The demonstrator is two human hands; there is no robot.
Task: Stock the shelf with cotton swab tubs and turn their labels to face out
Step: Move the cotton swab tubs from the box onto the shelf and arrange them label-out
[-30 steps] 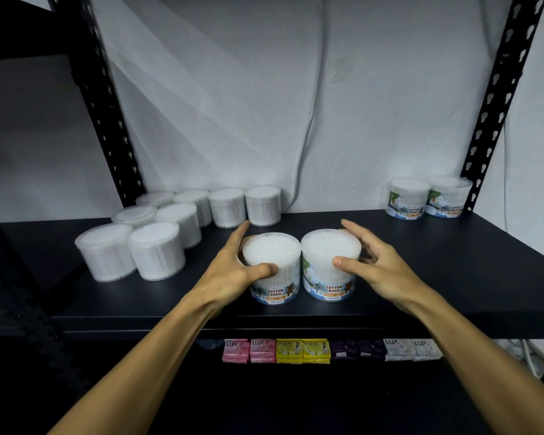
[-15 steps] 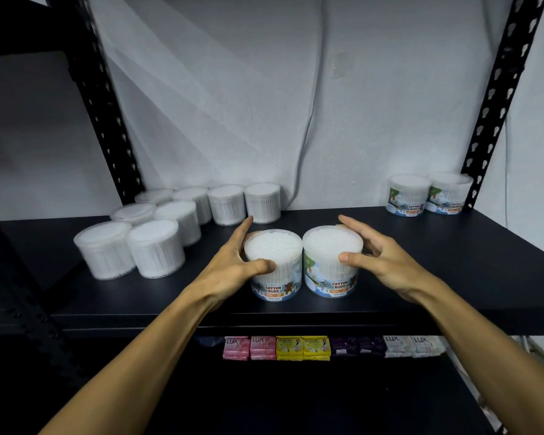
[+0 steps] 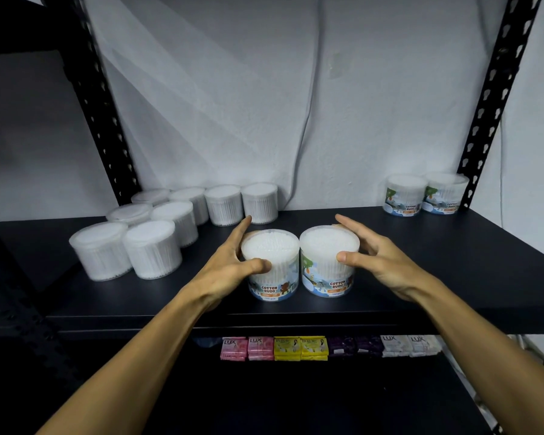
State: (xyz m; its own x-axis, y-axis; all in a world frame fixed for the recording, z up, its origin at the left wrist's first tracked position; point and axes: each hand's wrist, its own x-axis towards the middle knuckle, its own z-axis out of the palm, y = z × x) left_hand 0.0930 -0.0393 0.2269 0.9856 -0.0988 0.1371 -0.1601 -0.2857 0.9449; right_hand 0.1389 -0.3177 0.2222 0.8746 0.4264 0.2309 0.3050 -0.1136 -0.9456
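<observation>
Holding now: the left hand (image 3: 230, 271) wraps the left front tub (image 3: 270, 265), thumb across its near wall and fingers round the far side.
Right hand: the right hand (image 3: 380, 265) curls round the right front tub (image 3: 328, 260), thumb pad pressed on the near wall; its fingers reach past the far rim, and I cannot tell whether they all touch.
Where the tubs are: both stand upright on the shelf (image 3: 453, 271), touching or nearly touching each other, close to the shelf's front edge and about midway along it.
Labels: both front tubs show "COTTON BUDS" toward the camera, so they look already turned out.
Finished pair: two labelled tubs (image 3: 427, 196) sit at the shelf's back right corner, labels out.
Waiting stock: a cluster of plain-faced tubs (image 3: 157, 230) stands at the shelf's back left, no print visible on the sides facing out.
Below the shelf: a row of soap packs (image 3: 327, 348) lines the lower level.
Risk one: so near the front edge, a pull toward the body could tip a tub off onto the soap packs.
Risk two: sliding both at once, the tubs may rub and twist each other, turning a label away.
Risk three: squeezing thin clear walls too hard could pop a lid.
</observation>
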